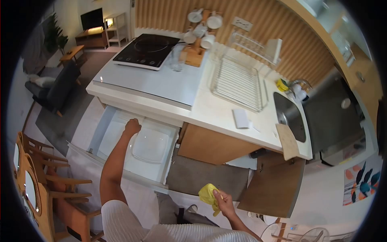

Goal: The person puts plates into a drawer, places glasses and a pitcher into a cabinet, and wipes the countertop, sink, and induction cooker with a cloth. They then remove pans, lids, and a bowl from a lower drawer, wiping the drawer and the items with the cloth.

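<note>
My left hand (132,127) reaches into the pulled-out drawer (96,132) below the counter. Its fingers are curled closed near the drawer's back; what they hold, if anything, is hidden. Beside it in the drawer lies a white squarish plate (151,146), with other white pieces around it that are hard to tell apart. My right hand (226,203) is closed around a crumpled yellow cloth (207,194), held low in front of my body, to the right of the drawer.
Above the drawer, the counter carries an induction cooktop (147,50), a glass pitcher (177,58), a mug rack (194,56), a wire dish rack (238,83) and a sink (288,111). A wooden board (287,142) overhangs the counter edge. One cabinet door (274,185) stands open. Chairs (66,197) are at left.
</note>
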{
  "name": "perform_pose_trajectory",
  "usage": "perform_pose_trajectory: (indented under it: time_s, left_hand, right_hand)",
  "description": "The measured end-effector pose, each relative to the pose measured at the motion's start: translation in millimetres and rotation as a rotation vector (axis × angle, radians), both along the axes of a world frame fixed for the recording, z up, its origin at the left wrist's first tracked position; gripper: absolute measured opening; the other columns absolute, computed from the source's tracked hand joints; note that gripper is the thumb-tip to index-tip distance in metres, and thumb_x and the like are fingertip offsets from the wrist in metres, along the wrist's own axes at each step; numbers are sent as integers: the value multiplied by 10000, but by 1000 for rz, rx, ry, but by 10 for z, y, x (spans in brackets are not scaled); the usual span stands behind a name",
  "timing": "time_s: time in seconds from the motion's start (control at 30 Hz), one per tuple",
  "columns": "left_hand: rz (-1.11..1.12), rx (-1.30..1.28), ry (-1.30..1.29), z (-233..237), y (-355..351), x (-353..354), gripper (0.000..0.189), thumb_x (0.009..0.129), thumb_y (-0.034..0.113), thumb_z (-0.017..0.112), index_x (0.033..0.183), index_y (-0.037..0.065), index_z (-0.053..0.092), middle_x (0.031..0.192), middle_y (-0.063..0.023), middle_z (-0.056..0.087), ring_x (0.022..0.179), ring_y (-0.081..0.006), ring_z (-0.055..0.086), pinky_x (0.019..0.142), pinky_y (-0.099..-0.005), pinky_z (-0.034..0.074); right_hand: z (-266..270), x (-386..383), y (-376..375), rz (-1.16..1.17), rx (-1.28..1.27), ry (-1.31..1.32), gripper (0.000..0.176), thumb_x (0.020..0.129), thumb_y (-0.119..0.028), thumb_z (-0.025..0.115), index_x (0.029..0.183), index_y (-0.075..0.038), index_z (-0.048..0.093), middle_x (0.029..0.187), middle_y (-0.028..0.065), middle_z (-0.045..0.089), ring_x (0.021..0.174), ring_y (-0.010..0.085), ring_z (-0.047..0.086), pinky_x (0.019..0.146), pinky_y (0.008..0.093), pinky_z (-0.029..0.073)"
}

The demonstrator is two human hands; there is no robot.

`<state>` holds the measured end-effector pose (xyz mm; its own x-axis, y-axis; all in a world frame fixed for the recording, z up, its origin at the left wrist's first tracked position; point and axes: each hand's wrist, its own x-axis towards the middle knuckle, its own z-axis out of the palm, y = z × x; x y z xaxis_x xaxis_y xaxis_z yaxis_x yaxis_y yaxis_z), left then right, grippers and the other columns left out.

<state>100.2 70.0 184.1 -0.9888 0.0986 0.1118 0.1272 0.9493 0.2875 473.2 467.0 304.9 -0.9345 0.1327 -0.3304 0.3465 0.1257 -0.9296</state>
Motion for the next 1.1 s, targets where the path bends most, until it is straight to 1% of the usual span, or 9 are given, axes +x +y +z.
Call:
perform_pose_trajectory:
  time_s: [0.03,0.1,0.13,0.43,0.5,0.63,0.77,0.9,1.1]
  left_hand:
    - [-16,-19,17,363,123,162,252,708,190,607,704,-60,573,685,-220,617,665,-340,636,606,-417,525]
    - [-26,88,-583,1451,627,568,264,718,201,614,667,-56,586,634,-178,614,537,-274,620,496,-356,523]
    - [-47,83,-592,1680,817,626,282,729,211,612,622,-48,582,576,-133,600,444,-206,579,410,-309,492]
    - [-564,634,-199,3231,3150,35,304,791,272,630,754,-28,599,642,-100,613,513,-160,584,480,-279,476]
    - [-625,658,-44,3522,3720,-232,319,785,277,642,812,-38,598,667,-106,615,555,-152,591,501,-281,479]
    - [-578,634,327,3823,4828,-1008,401,754,341,654,813,-52,601,718,-200,619,660,-287,619,605,-367,495]
    - [-354,662,563,4029,5681,-1691,483,706,382,670,826,-80,602,813,-288,609,790,-418,602,730,-445,476]
    - [-283,740,404,4028,6246,-2144,469,692,348,689,818,-96,604,816,-292,609,817,-417,602,741,-451,472]
    - [-284,955,587,3853,6557,-2300,292,712,197,670,770,-84,616,765,-289,602,790,-426,594,714,-468,455]
  right_hand:
    - [-24,211,201,-16,-19,17,316,911,-323,521,858,-31,629,669,-56,517,590,20,430,532,205,360]
    - [39,509,510,-163,-29,21,327,907,-323,528,909,-16,641,735,-33,584,624,30,481,552,195,380]
    - [84,641,645,-216,-97,-9,341,904,-325,531,938,-2,637,792,-1,622,660,46,526,584,195,410]
    - [287,683,1312,-583,-701,60,344,936,-304,461,1070,-4,565,990,98,625,822,153,614,715,268,496]
    - [344,636,1460,-634,-1030,85,406,926,-359,462,1125,-12,532,1080,116,594,925,205,599,789,315,482]
    - [346,593,1832,-608,-1340,235,501,880,-426,507,1176,-21,496,1153,135,559,1062,271,531,906,402,419]
    - [312,614,2248,-696,-1329,502,436,799,-182,542,1193,-8,475,1206,147,517,1153,319,451,934,495,370]
    - [554,479,2438,-758,-1080,680,592,688,-19,491,1268,28,383,1279,186,436,1180,350,411,941,526,353]
    - [606,217,2569,-872,-1001,659,514,817,3,518,1298,19,338,1297,187,414,1165,332,441,960,493,392]
